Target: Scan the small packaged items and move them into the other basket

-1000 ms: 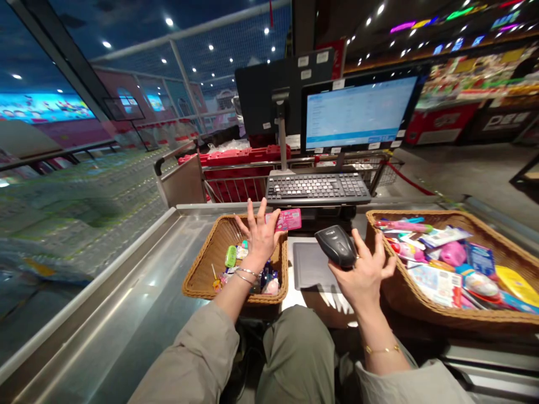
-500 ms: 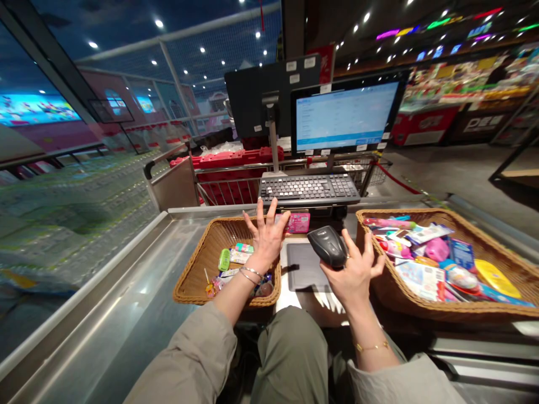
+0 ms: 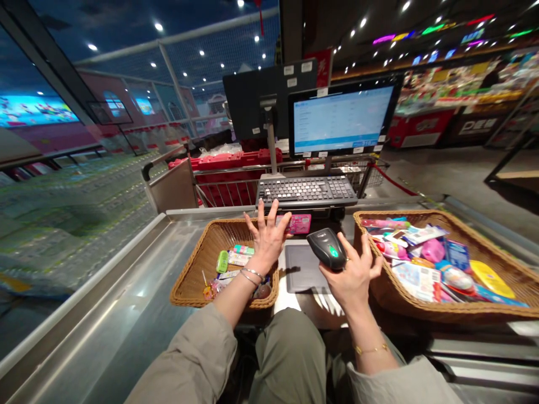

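My left hand (image 3: 268,241) is over the near basket's right rim, palm down with its fingers spread. Its thumb lies against a flat pink package (image 3: 300,224), held with the label side up; part of the package is hidden behind the hand. In my right hand (image 3: 356,275) is a black barcode scanner (image 3: 324,247), gripped from the right side and pointing toward the pink package. A green light glows on the scanner's top. Left of centre, a wicker basket (image 3: 189,269) holds several small items, among them a green pack (image 3: 222,261).
At right, a bigger wicker basket (image 3: 379,289) is filled with colourful packaged goods. A dark flat pad (image 3: 303,269) lies between the baskets. Behind are a keyboard (image 3: 307,191), a lit monitor (image 3: 343,120) and a cart with red crates (image 3: 227,160). The metal counter (image 3: 122,280) extends left.
The scanner's green light has come on. My left hand and the pink package have shifted very slightly right, and the view has turned a little.
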`<state>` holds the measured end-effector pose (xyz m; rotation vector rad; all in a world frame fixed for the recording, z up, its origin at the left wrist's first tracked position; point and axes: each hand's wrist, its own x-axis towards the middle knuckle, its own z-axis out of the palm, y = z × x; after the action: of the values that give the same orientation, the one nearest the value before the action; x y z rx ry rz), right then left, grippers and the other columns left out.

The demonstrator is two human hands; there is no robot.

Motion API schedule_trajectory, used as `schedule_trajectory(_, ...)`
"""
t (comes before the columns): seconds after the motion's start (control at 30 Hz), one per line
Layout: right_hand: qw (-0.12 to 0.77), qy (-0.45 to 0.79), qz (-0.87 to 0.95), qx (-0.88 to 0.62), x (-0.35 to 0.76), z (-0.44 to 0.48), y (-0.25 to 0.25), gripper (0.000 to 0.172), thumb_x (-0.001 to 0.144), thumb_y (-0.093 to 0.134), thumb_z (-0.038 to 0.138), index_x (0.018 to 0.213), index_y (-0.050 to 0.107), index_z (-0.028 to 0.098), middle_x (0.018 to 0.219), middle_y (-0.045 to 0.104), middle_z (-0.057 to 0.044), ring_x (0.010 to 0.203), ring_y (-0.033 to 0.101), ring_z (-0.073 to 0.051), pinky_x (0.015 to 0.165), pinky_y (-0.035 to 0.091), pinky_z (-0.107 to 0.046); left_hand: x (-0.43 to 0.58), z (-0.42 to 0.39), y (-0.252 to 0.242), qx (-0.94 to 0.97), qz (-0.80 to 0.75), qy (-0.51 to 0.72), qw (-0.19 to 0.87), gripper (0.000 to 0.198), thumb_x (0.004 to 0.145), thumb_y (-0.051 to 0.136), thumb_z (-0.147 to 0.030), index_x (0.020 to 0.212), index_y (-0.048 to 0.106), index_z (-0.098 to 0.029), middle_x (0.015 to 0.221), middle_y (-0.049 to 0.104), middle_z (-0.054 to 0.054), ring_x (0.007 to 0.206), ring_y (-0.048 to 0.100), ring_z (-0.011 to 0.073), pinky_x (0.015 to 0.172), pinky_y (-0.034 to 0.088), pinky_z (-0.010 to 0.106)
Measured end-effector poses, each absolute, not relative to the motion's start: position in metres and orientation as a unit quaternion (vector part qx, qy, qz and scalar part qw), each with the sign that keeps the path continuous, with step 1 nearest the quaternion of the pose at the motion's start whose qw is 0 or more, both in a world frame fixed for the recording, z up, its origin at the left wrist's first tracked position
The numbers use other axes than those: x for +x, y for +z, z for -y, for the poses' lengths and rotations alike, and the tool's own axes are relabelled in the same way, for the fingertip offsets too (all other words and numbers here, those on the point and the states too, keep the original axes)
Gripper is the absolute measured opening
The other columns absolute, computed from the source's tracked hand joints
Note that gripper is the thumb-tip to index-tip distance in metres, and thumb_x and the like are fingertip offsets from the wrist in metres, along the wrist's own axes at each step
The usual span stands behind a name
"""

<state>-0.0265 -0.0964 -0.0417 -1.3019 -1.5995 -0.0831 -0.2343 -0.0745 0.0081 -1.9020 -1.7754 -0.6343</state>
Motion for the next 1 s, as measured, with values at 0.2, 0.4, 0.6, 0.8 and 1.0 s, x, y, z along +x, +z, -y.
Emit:
schedule_trajectory(0.2, 0.494, -0.027, 0.691, -0.528, -0.021, 0.093, -0.048, 0.028, 0.078, 0.068, 0.044, 0.098, 0.073, 0.025, 0.129, 0.07, -0.009, 0.149, 0.034, -0.039, 0.117, 0.007, -0.077, -0.233, 0.073, 0.009, -0.695, 0.643, -0.236, 0.216, 0.058, 0.089, 0.072, -0.044, 0.144, 0.054, -0.04, 0.172, 0.024, 0.006, 0.16, -0.001, 0.0398, 0.117, -0.015, 0.076)
schedule_trajectory(0.4, 0.533, -0.027, 0.643, -0.549, -0.019, 0.095, -0.043, 0.042, 0.076, 0.069, 0.042, 0.113, 0.07, 0.023, 0.138, 0.065, -0.013, 0.148, 0.037, -0.04, 0.118, 0.015, -0.074, -0.23, 0.073, 0.014, -0.696, 0.646, -0.236, 0.209, 0.058, 0.087, 0.074, -0.044, 0.143, 0.056, -0.038, 0.171, 0.025, 0.007, 0.159, -0.002, 0.0412, 0.116, -0.017, 0.076)
schedule_trajectory(0.6, 0.544, -0.029, 0.606, -0.579, -0.006, 0.097, -0.038, 0.058, 0.077, 0.069, 0.044, 0.131, 0.064, 0.022, 0.137, 0.066, -0.015, 0.149, 0.035, -0.04, 0.119, 0.014, -0.073, -0.221, 0.07, 0.022, -0.705, 0.632, -0.243, 0.208, 0.061, 0.087, 0.074, -0.044, 0.144, 0.054, -0.039, 0.172, 0.023, 0.007, 0.159, -0.001, 0.0415, 0.117, -0.013, 0.077)
schedule_trajectory(0.8, 0.562, -0.023, 0.549, -0.618, 0.021, 0.098, -0.029, 0.066, 0.075, 0.071, 0.047, 0.133, 0.065, 0.018, 0.137, 0.064, -0.018, 0.148, 0.037, -0.041, 0.119, 0.013, -0.073, -0.199, 0.061, 0.031, -0.716, 0.612, -0.248, 0.226, 0.062, 0.084, 0.077, -0.046, 0.142, 0.056, -0.039, 0.172, 0.024, 0.008, 0.159, 0.002, 0.0422, 0.118, -0.013, 0.076)
schedule_trajectory(1.0, 0.575, -0.052, 0.498, -0.647, 0.062, 0.1, -0.02, 0.068, 0.073, 0.073, 0.052, 0.132, 0.068, 0.016, 0.134, 0.065, -0.023, 0.145, 0.041, -0.044, 0.119, 0.016, -0.071, -0.167, 0.05, 0.04, -0.739, 0.585, -0.261, 0.21, 0.064, 0.084, 0.076, -0.047, 0.143, 0.054, -0.039, 0.172, 0.022, 0.008, 0.159, 0.0, 0.0424, 0.117, -0.013, 0.076)
